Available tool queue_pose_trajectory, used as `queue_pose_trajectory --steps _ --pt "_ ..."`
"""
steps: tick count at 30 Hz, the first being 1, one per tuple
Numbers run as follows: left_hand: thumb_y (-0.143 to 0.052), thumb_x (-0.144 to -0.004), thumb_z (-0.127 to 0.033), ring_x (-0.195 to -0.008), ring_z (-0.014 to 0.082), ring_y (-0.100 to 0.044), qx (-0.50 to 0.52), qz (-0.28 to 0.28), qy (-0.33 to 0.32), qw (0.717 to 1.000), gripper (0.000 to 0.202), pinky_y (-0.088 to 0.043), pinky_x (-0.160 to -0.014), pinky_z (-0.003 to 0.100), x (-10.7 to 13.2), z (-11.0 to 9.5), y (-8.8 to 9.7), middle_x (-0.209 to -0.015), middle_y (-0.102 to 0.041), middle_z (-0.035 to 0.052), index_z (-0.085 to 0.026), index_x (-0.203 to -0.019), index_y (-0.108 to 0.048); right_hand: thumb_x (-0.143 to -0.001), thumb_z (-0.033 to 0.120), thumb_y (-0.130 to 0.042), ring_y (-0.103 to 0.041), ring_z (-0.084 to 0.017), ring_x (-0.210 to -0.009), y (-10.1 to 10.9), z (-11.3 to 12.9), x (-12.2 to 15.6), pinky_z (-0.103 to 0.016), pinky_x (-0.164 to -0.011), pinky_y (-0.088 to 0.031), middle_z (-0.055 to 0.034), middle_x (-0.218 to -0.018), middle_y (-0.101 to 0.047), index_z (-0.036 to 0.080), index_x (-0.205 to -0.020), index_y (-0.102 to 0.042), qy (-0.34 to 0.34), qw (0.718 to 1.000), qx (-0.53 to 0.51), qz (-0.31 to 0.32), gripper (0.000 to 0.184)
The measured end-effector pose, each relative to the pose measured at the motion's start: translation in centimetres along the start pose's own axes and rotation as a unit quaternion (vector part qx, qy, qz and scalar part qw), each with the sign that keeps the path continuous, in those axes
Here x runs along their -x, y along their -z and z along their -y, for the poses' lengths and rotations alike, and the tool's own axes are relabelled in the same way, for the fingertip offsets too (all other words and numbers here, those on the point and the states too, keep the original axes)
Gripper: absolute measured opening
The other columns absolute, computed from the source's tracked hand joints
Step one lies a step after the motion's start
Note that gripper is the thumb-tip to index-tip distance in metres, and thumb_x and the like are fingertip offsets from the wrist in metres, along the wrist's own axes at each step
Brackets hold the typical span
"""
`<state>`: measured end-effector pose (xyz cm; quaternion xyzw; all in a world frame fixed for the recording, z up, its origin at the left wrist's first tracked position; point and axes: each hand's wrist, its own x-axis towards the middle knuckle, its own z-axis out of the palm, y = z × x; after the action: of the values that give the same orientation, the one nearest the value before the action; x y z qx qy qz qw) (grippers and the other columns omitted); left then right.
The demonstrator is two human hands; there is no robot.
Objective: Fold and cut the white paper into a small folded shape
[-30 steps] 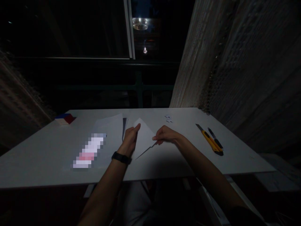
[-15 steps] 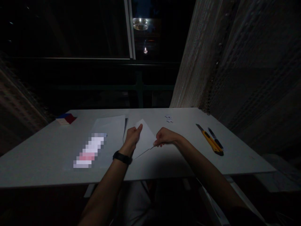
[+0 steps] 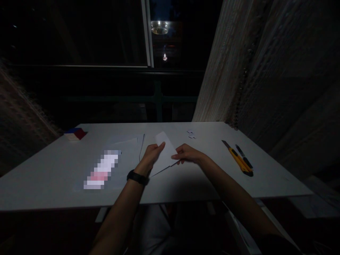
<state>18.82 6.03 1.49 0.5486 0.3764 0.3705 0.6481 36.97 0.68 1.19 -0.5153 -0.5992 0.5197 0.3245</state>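
A white sheet of paper (image 3: 164, 156) is held tilted between both hands, low over the table. My left hand (image 3: 152, 154), with a dark band on the wrist, grips its left side, thumb on top. At the right edge, my right hand (image 3: 186, 153) pinches the paper between thumb and fingers. A dark line runs along the sheet's near edge. Left of my left hand lie more white sheets (image 3: 130, 152), flat on the table, with a bright blurred-out rectangle (image 3: 103, 170) over them.
On the white table (image 3: 207, 184) a yellow utility knife (image 3: 237, 158) and a dark pen (image 3: 243, 156) lie at the right. Two small marked paper pieces (image 3: 191, 134) are at the back. A coloured cube (image 3: 75, 134) sits at the far left. Curtains (image 3: 217, 63) hang beside a dark window.
My right thumb now presses flat on top of the paper's right edge. The sheet looks narrower at the top and is tilted differently. My left hand has shifted slightly right.
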Motion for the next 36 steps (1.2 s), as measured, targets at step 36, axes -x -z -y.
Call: queue_pose_trajectory --steps 36 --pt "-0.074 -0.056 -0.033 -0.050 0.0107 -0.047 -0.138 0.049 -0.163 0.976 0.023 -0.033 -0.047 0.021 0.8 -1.2 -1.4 -0.055 -0.057 -0.0014 -0.012 -0.062 -0.067 -0.054 0.040 -0.073 -0.053 -0.015 -0.055 -0.7 3.6 1.0 -0.028 -0.056 -0.042 -0.0017 -0.055 -0.061 0.018 -0.056 -0.064 0.177 0.933 -0.033 -0.311 0.025"
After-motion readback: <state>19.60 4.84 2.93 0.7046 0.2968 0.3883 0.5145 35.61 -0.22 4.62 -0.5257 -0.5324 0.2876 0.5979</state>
